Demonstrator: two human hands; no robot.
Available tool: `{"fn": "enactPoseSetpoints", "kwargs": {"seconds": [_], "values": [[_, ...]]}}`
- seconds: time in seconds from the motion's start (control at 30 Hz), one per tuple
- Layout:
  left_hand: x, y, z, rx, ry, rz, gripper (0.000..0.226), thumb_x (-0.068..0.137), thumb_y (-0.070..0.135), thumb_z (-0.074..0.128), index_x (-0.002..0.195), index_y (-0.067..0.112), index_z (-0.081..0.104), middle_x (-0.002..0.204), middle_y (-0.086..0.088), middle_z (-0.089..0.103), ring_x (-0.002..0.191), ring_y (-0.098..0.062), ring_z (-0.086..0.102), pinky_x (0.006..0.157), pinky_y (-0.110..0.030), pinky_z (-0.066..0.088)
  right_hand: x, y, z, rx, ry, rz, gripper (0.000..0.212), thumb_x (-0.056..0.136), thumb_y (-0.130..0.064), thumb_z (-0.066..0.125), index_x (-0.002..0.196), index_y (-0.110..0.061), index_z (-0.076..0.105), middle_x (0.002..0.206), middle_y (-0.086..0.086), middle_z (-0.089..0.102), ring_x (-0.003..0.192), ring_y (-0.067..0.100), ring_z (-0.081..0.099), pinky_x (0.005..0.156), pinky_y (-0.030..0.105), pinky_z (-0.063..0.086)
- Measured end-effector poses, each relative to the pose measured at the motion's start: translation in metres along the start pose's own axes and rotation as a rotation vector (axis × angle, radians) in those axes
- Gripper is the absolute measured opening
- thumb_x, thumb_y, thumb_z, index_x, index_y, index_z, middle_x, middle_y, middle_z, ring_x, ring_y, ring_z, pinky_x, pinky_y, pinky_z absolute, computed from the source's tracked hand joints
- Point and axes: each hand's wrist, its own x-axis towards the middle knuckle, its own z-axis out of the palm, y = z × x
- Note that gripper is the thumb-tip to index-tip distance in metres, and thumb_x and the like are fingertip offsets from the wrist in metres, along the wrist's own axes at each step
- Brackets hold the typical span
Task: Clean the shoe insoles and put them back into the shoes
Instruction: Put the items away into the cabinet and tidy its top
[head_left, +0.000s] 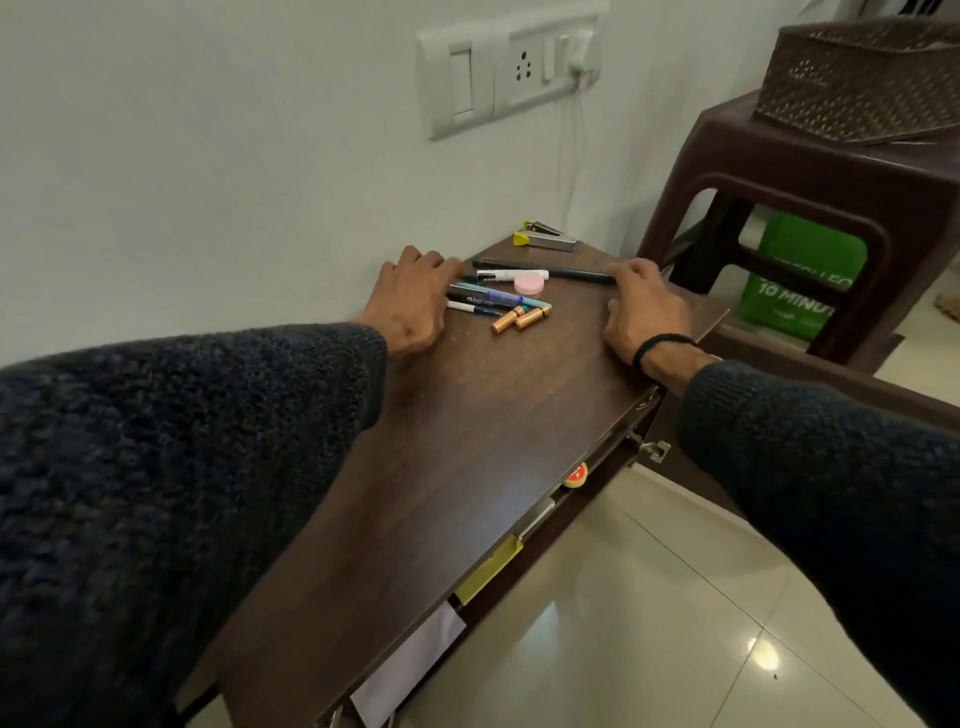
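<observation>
No shoes or insoles are in view. Both my hands rest knuckles-up on a dark wooden cabinet top. My left hand lies by the wall with its fingers curled, touching the left side of a cluster of pens. My right hand lies near the top's right edge, fingers curled, with its fingertips at the end of a long black pen. Neither hand grips anything. Dark knit sleeves cover both arms, and a black band circles my right wrist.
Two copper-coloured batteries, a pink round eraser and a stapler lie on the top. A brown plastic stool with a woven basket stands at right, above a green bag. A switch panel is on the wall.
</observation>
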Motion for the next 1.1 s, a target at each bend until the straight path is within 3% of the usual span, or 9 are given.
{"fn": "enactPoseSetpoints", "kwargs": {"seconds": [0.1,0.37,0.57,0.73,0.87,0.97,1.03,1.1], "values": [[0.010,0.000,0.003,-0.011,-0.083,0.007,0.043,0.102,0.017,0.043,0.144,0.023,0.050,0.136,-0.010,0.058,0.123,-0.034,0.044,0.102,-0.052,0.041,0.005,0.000,-0.001,0.020,-0.026,0.056,0.050,0.101,-0.021,0.050,0.150,-0.021,0.040,0.154,0.007,0.040,0.134,0.032,0.048,0.111,0.048,0.041],[0.036,0.014,0.004,0.000,-0.153,-0.050,0.031,0.106,0.023,0.040,0.125,0.018,0.065,0.122,-0.013,0.060,0.115,-0.031,0.048,0.097,-0.047,0.046,-0.006,-0.003,0.006,0.011,0.078,0.138,0.032,0.103,-0.031,0.048,0.130,-0.017,0.058,0.133,0.009,0.046,0.109,0.037,0.059,0.094,0.049,0.050],[0.055,0.022,0.001,0.056,-0.088,-0.059,0.036,0.103,0.019,0.046,0.138,0.017,0.053,0.135,-0.012,0.055,0.124,-0.034,0.044,0.099,-0.048,0.041,-0.014,-0.006,0.009,0.065,0.130,0.166,0.027,0.102,-0.033,0.050,0.120,-0.017,0.062,0.126,0.009,0.050,0.104,0.034,0.060,0.090,0.052,0.052],[0.076,0.033,0.011,0.095,-0.202,-0.107,0.028,0.102,0.020,0.049,0.126,0.011,0.060,0.129,-0.017,0.059,0.124,-0.035,0.044,0.095,-0.047,0.042,-0.014,-0.007,0.009,0.053,0.129,0.192,0.026,0.103,-0.033,0.049,0.120,-0.020,0.064,0.127,0.008,0.050,0.104,0.033,0.060,0.090,0.049,0.052],[0.083,0.039,0.008,0.123,-0.154,-0.070,0.029,0.101,0.026,0.056,0.123,0.010,0.063,0.127,-0.016,0.058,0.122,-0.035,0.045,0.095,-0.047,0.041,-0.012,-0.001,0.011,0.135,0.165,0.212,0.023,0.102,-0.031,0.050,0.115,-0.023,0.068,0.123,0.007,0.057,0.104,0.032,0.062,0.090,0.046,0.052],[0.078,0.040,0.001,0.084,-0.035,-0.154,0.026,0.100,0.027,0.059,0.121,0.015,0.068,0.120,-0.012,0.062,0.119,-0.032,0.047,0.094,-0.046,0.041,-0.015,-0.001,0.008,0.270,0.228,0.254,0.023,0.100,-0.025,0.052,0.112,-0.023,0.071,0.122,0.005,0.064,0.109,0.026,0.062,0.095,0.040,0.049],[0.063,0.046,-0.001,-0.053,0.088,-0.251,0.023,0.097,0.030,0.063,0.115,0.019,0.073,0.112,-0.008,0.067,0.114,-0.030,0.052,0.092,-0.045,0.048,-0.019,-0.001,-0.001,0.406,0.246,0.305,0.023,0.100,-0.020,0.054,0.112,-0.019,0.073,0.119,0.001,0.068,0.112,0.020,0.062,0.100,0.037,0.048],[0.041,0.058,-0.007,-0.289,0.179,-0.310,0.019,0.091,0.034,0.070,0.105,0.023,0.077,0.103,-0.003,0.073,0.104,-0.023,0.061,0.087,-0.040,0.054,-0.028,0.000,-0.012,0.621,0.236,0.378,0.022,0.099,-0.016,0.055,0.113,-0.016,0.072,0.109,0.000,0.071,0.100,0.015,0.067,0.094,0.035,0.054]]}}
